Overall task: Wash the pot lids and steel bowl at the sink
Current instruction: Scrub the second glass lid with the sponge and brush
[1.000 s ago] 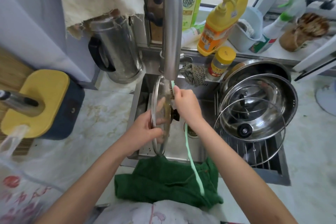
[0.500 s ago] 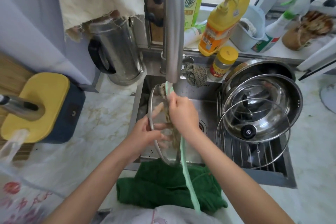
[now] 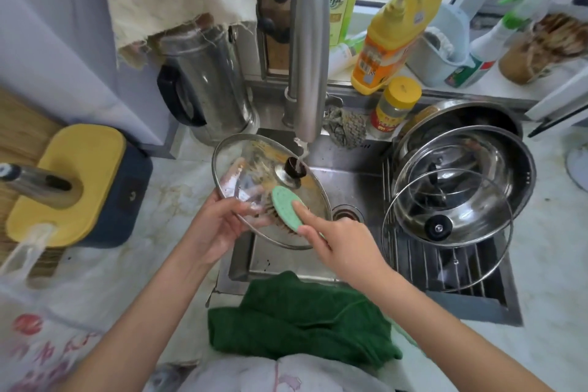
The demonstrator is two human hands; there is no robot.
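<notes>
In the centre of the frame the left hand (image 3: 219,226) holds a glass lid (image 3: 251,165) tilted over the sink (image 3: 350,181). Its fingers (image 3: 243,207) are curled round the lower left rim, the thumb on top and the others under the glass. The right hand (image 3: 343,242) grips a green brush (image 3: 286,205) and presses it on the lid, with the index finger stretched along its back. Water from the faucet (image 3: 310,57) falls on the black knob (image 3: 294,167).

The main risk, I think, is a slip. The lid is wet and only one hand holds it, at one edge. If the brush pushes hard on the far side, the rim can turn out of the grip and the glass can strike the steel basin and crack.

The stream hitting the knob can also splash onto the table at the left.

At the right of the frame a second lid (image 3: 439,227) leans on the steel bowl (image 3: 509,169) over the wire rack (image 3: 445,267). It looks loosely set, so a push from the right arm may make it slide down.
</notes>
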